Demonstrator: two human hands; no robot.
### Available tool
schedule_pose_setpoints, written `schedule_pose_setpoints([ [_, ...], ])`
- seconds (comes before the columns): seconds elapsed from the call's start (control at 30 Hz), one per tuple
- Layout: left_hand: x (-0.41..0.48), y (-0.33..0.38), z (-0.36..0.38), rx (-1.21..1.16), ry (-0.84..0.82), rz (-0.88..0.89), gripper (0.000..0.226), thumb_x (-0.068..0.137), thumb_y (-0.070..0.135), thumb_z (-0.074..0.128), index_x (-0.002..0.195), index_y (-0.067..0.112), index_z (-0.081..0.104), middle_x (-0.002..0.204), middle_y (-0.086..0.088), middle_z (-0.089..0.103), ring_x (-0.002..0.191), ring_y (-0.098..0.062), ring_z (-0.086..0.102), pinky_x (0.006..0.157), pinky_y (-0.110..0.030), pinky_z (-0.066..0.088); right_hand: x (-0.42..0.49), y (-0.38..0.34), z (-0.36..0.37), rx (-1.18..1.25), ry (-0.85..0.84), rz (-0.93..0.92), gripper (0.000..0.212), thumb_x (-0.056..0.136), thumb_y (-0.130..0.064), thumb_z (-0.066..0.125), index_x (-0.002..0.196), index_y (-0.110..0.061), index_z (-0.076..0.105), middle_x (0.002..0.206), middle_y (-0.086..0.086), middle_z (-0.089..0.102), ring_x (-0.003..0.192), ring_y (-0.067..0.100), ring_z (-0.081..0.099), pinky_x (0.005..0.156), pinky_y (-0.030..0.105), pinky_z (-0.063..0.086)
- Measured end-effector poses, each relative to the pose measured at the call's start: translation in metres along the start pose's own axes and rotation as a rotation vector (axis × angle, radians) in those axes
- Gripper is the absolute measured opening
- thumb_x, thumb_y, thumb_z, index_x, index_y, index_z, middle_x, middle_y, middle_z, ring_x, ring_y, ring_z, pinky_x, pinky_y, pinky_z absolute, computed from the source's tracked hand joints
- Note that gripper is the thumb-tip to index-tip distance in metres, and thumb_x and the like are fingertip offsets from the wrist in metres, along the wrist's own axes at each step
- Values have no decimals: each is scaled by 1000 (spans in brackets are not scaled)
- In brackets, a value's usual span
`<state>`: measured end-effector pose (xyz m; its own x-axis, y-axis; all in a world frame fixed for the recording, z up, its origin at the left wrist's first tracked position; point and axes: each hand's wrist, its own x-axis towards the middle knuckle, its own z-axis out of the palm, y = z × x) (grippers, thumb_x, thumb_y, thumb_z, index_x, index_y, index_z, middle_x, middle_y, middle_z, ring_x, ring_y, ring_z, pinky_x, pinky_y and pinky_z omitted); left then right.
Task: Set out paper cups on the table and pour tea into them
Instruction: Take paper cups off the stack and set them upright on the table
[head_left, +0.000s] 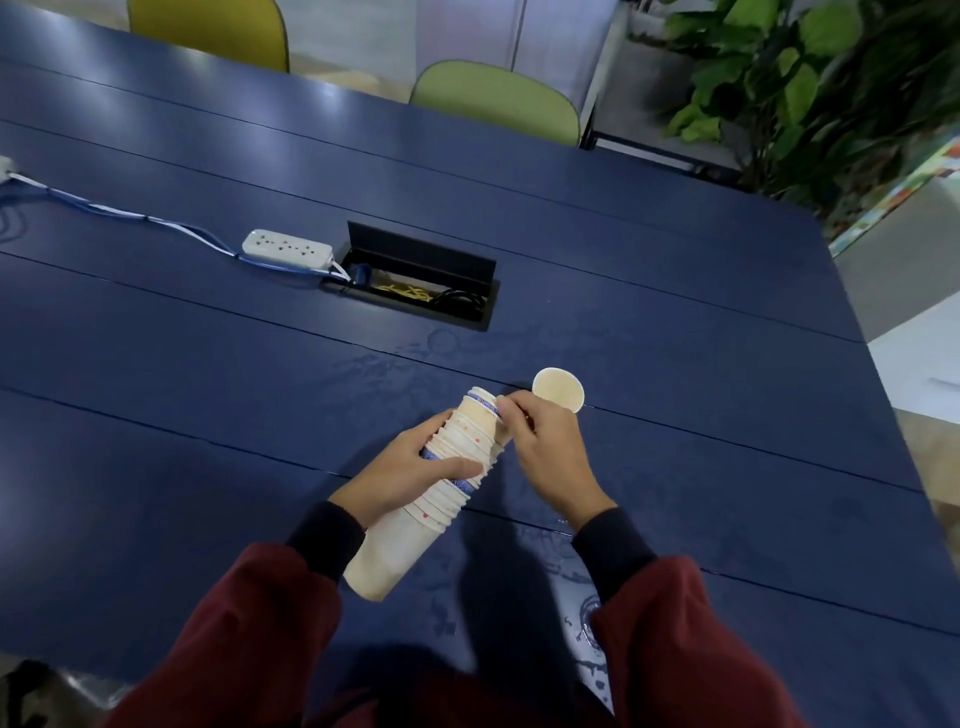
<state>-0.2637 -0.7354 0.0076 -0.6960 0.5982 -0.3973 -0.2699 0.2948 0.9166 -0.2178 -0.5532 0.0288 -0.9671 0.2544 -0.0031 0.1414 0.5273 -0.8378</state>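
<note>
A long stack of nested paper cups (441, 483) lies tilted across the middle of the view, above the dark blue table (208, 374). My left hand (405, 473) grips the stack around its middle. My right hand (545, 452) pinches the rim of the top cup (480, 402) at the stack's far end. One single paper cup (558, 388) stands upright on the table just beyond my right hand, its inside pale and empty. No tea or teapot is in view.
A white power strip (287, 250) with a blue cable lies at the left of an open black cable box (415, 280) set in the table. Two green chairs (493, 101) stand at the far edge. A leafy plant (810, 88) fills the upper right corner.
</note>
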Motion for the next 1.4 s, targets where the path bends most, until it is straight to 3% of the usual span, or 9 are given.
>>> schedule_pose_setpoints([
  [0.13,8,0,-4,-5,-44,-19,45,86,22,76,125,40,62,116,4,73,106,-20,70,99,-48,54,17,-3,-9,-33,67,7,36,103,-20,52,70,-7,56,58,-5,47,57,8,39,54,22,31],
  [0.33,18,-7,-8,-49,-6,-63,43,87,22,76,124,39,63,115,8,74,105,-15,71,101,-46,53,36,5,-37,-83,593,-26,23,103,-19,52,88,-9,67,79,-1,64,67,12,53,63,23,38],
  [0.47,25,-2,1,-44,-42,-53,42,87,22,76,124,38,63,115,8,74,106,-16,71,100,-45,53,31,32,-65,-162,752,88,22,102,-15,52,90,-4,67,83,6,64,72,19,54,66,28,39],
  [0.6,28,0,8,-33,-49,-57,56,81,31,80,132,38,59,118,10,72,107,-12,70,101,-44,53,18,57,-71,-265,525,337,22,98,-6,50,105,1,69,99,22,69,92,40,62,73,27,35],
  [0.77,25,0,19,-19,-62,-67,57,80,33,81,132,38,58,117,10,73,106,-13,70,100,-46,53,1,66,-64,-235,140,504,40,100,-5,46,138,-5,56,131,26,60,122,43,54,95,32,42],
  [0.93,15,7,38,-3,-94,-35,44,85,26,78,124,41,63,113,9,74,103,-15,71,97,-43,55,-21,55,-63,-229,409,292,30,98,-19,59,126,-10,64,121,9,64,102,27,62,88,31,43],
  [1.0,11,8,47,9,-111,-32,45,84,27,78,124,41,63,114,8,74,103,-16,71,96,-43,56,-31,44,-58,-145,346,191,19,98,-26,61,108,-13,71,101,1,70,83,17,62,78,30,48],
  [1.1,9,9,59,31,-132,-26,55,78,31,80,128,42,60,116,7,73,105,-18,71,97,-47,56,-49,36,-47,-87,148,135,34,102,-32,53,83,-7,67,70,7,66,62,28,59,64,46,51],
  [1.4,-5,8,93,24,-148,-65,35,87,21,75,119,34,65,111,2,74,105,-23,70,94,-40,54,-62,52,-85,42,354,180,29,101,-27,57,77,-14,65,65,6,65,61,30,61,62,50,53],
])
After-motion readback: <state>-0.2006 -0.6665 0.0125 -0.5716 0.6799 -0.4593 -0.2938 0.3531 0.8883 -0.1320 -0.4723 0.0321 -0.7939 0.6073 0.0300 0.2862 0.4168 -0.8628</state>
